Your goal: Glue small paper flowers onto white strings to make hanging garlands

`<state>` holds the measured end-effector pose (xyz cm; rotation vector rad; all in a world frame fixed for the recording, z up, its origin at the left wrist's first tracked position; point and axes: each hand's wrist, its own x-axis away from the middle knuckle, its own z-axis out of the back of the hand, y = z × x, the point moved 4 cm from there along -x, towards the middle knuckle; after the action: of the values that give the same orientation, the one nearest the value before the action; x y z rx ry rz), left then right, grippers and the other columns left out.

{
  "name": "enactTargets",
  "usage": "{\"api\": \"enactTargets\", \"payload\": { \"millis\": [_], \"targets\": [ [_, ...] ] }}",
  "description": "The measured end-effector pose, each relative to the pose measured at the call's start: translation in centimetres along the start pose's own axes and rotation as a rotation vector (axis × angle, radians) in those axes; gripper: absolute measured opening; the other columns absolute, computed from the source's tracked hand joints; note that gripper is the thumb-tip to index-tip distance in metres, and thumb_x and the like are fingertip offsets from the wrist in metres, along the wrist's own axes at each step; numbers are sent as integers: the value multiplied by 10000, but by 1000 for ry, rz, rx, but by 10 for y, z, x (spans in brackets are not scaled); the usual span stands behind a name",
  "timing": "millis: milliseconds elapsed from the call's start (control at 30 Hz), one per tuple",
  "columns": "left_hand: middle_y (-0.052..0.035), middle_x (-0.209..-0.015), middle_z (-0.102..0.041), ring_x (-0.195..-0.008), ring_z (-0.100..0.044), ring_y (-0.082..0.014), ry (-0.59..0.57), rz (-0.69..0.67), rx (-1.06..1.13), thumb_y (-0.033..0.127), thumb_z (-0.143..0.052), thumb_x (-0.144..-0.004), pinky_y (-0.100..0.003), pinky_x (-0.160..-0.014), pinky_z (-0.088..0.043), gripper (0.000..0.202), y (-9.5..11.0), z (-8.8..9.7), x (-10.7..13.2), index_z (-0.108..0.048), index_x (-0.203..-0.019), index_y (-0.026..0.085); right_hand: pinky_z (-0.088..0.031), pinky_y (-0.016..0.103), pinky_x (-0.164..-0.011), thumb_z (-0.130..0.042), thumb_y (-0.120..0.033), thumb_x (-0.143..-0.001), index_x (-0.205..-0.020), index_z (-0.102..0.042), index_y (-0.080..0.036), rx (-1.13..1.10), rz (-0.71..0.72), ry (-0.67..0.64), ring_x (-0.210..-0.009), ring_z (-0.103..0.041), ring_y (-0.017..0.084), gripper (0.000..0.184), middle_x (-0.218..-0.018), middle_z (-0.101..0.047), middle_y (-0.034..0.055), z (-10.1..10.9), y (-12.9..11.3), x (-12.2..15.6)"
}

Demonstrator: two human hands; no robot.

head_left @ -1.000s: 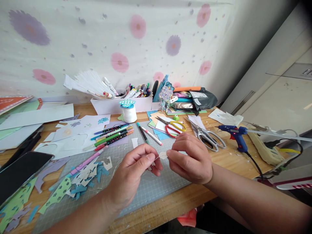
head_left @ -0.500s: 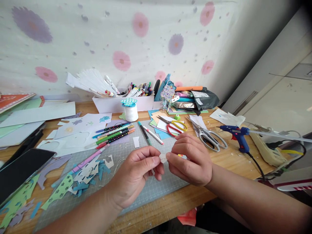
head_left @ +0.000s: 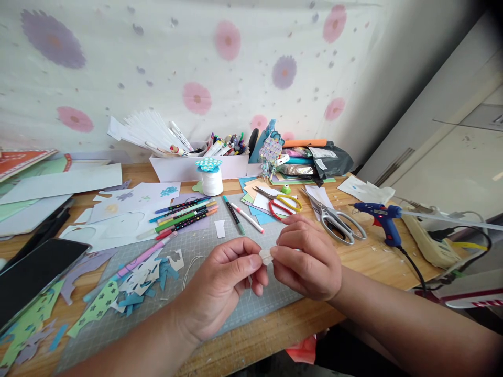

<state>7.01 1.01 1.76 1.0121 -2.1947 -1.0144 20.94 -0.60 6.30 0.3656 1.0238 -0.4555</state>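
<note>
Between my fingertips is a small whitish piece (head_left: 266, 256), thin and pale; its exact kind is too small to make out. My left hand (head_left: 231, 277) pinches its left edge with thumb and forefinger. From the other side my right hand (head_left: 308, 259) grips it, back of the hand up. A thin white string (head_left: 191, 267) lies on the grey cutting mat (head_left: 251, 314) beside my left wrist, and a short end hangs below the left fingers. Beyond the hands stands a spool of white thread (head_left: 212, 181) with blue patterned paper on top.
Yellow-and-red-handled scissors (head_left: 281, 201), grey-handled scissors (head_left: 334, 220) and a blue glue gun (head_left: 383, 217) lie to the right. Several markers (head_left: 186, 214), paper scraps (head_left: 145, 280) and a black phone (head_left: 37, 277) are at left. A white pen box (head_left: 173, 167) stands behind.
Both hands stay nearly in place. The whitish piece and the left fingertips have shifted slightly to the right, and the piece sits at a slightly different angle.
</note>
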Motion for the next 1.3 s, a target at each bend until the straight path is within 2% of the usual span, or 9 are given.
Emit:
{"api": "enactTargets", "payload": {
  "millis": [267,500,733,900,1100,1200,1300],
  "targets": [
    [6,-549,-620,-513,-529,-87,83,13,-38,224,-668,-748,-191,-527,-385,117,0,4,-2,-606,-675,156,-538,405,-712,-660,-99,-748,-891,-589,-166,18,-52,6,-639,-556,136,172,-738,-592,28,0,5,4],
    [-2,-555,-622,-518,-535,-96,66,27,-50,225,-648,-766,-198,-531,-399,110,0,4,-4,-610,-691,153,-514,365,-670,-624,-75,-759,-848,-602,-162,-38,-28,-36,-634,-546,135,126,-726,-585,31,-1,4,2],
    [-51,-672,-669,-641,-599,-150,55,-30,-100,334,-568,-864,-259,-608,-477,211,3,8,-7,-647,-813,146,-500,341,-657,-626,-89,-772,-861,-594,-180,-41,-43,-15,-661,-541,141,131,-742,-567,23,6,6,1],
    [-79,-745,-698,-627,-623,-158,31,35,-201,404,-574,-852,-278,-606,-471,272,5,11,-6,-651,-857,143,-481,312,-642,-620,-82,-793,-888,-599,-175,-21,-27,-23,-683,-536,142,134,-765,-576,32,11,14,8],
    [-73,-831,-702,-635,-604,-123,175,159,-423,324,-679,-768,-273,-651,-456,271,7,32,14,-640,-962,140,-458,277,-628,-612,-105,-817,-874,-614,-167,96,116,-170,-698,-523,141,85,-785,-616,34,3,18,23],
    [-66,-867,-694,-639,-597,-118,232,206,-540,306,-675,-746,-273,-651,-450,300,4,47,24,-620,-994,147,-443,272,-641,-575,-131,-860,-849,-630,-166,101,210,-256,-721,-529,145,66,-785,-632,32,-12,16,29],
    [-36,-819,-670,-617,-581,-122,254,196,-739,308,-655,-723,-264,-605,-445,297,1,61,27,-607,-977,161,-422,272,-648,-513,-138,-907,-798,-633,-169,84,280,-330,-704,-520,137,166,-756,-623,24,-31,13,33]
  ]
}}
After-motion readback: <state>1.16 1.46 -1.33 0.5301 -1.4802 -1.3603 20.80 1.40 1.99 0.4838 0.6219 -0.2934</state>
